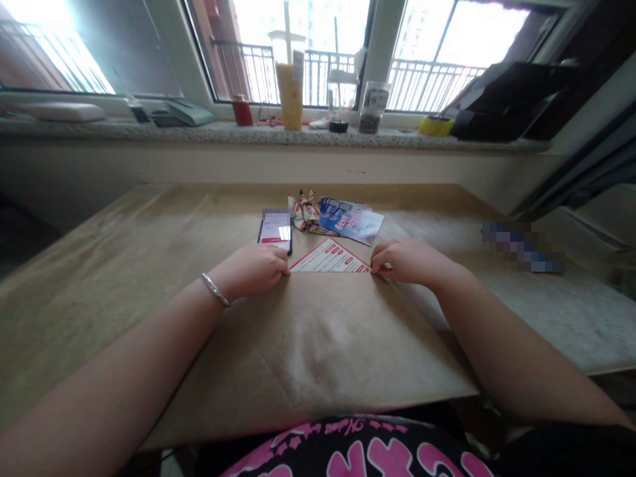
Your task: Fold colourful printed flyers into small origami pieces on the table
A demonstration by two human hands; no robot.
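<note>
A sheet of printed paper [328, 260], white with red blocks and folded to a triangle, lies on the table with its long edge toward me. My left hand [263, 266] pinches the triangle's left corner, fingers closed. At the opposite corner my right hand [397, 260] has its fingers pressed together on the paper. Just behind the left hand lies a phone [275, 232] with a lit screen. Beyond the triangle sit a fanned stack of blue leaflets [350, 220] and some folded paper shapes [303, 211].
The table [318, 344] has a brownish cover. A pixelated item [521, 246] lies at its right. On the windowsill [199, 134] stand a tall cup of yellow drink [289, 96], a clear cup [340, 99], a jar [372, 109], a red container [242, 111] and a black object [507, 103].
</note>
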